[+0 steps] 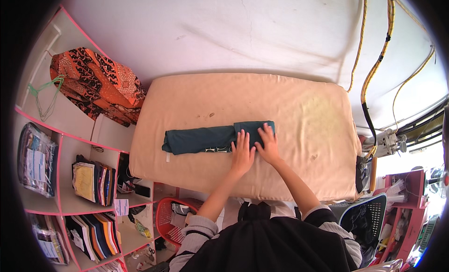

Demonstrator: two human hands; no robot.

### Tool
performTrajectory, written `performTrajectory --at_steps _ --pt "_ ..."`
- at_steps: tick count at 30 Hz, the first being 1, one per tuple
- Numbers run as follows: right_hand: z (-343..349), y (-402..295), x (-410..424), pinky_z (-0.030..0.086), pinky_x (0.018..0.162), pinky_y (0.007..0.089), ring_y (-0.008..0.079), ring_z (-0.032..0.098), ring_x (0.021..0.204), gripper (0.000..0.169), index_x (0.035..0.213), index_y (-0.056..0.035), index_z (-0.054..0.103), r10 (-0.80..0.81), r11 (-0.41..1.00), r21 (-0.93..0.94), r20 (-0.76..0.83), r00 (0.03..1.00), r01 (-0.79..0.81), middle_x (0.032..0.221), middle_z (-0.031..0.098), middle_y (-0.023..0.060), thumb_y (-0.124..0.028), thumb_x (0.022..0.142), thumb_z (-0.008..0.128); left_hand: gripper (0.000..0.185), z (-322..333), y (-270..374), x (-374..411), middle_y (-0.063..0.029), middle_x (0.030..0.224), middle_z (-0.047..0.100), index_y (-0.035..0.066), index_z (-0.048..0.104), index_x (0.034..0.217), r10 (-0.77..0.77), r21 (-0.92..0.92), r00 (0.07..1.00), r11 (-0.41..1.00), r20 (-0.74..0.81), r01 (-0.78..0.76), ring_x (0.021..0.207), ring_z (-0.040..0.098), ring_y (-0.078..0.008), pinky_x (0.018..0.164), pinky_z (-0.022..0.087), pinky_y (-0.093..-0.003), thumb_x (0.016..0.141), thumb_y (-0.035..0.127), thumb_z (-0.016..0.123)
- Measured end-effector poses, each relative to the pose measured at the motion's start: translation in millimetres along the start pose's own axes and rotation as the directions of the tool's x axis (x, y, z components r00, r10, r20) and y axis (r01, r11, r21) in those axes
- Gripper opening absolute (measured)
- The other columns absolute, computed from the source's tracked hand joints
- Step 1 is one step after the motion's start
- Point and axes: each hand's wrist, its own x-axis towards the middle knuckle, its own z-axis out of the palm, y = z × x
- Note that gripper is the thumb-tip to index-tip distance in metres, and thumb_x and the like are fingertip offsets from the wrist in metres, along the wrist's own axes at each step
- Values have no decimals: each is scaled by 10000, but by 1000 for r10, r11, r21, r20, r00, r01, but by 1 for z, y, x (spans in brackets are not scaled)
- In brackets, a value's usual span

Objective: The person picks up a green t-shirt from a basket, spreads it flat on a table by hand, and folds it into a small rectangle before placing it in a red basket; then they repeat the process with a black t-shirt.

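A dark teal folded garment (200,139) lies as a long strip across the peach cloth-covered table (224,177). Its right end is doubled over into a thicker layer, and pale print shows along its near edge. On that doubled part rest both palms, fingers spread: my left hand (242,154) sits at the inner edge of the fold, my right hand (269,144) close to the outer right end. Neither hand grips the fabric. A small white tag (168,157) pokes out beneath the garment's left end.
Pink-edged shelves (87,202) with folded clothes stand at the left, below an orange-and-black patterned garment (101,82). A red basket (165,219) and a grey-green basket (377,212) flank me. Yellow-black hoses (379,65) hang at the right, near a steam iron (364,172).
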Motion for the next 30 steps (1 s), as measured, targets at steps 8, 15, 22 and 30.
performTrajectory --at_steps 8,15,22,30 --pt "-11 22 6 509 587 297 214 597 816 699 1213 58 380 591 579 574 193 783 -579 982 561 165 -142 661 759 662 22 -9 -6 -172 1477 55 -12 138 1395 -78 52 986 996 145 71 1371 47 -301 1046 115 -559 922 402 344" --pt "-35 2 14 493 506 273 173 594 736 536 1116 34 490 516 657 635 13 856 -406 858 594 117 -71 641 717 646 15 -17 19 -174 1466 131 2 282 1359 -99 -415 933 876 345 247 1366 82 -306 1045 112 -549 916 468 345" --pt "-27 -90 29 460 734 347 269 558 878 618 1197 -16 456 96 876 481 -243 965 33 962 546 145 -54 632 701 708 -67 -53 30 -147 1213 518 -34 417 1259 -274 -845 862 218 426 487 1095 514 -241 921 412 -383 898 562 295" --pt "30 -138 23 296 974 439 314 384 1165 666 1247 -67 435 -405 894 226 33 914 387 1223 425 137 -207 652 699 453 -94 -122 16 -93 1076 575 26 505 1131 -344 -822 773 11 532 570 969 566 -180 803 476 -328 832 354 595"
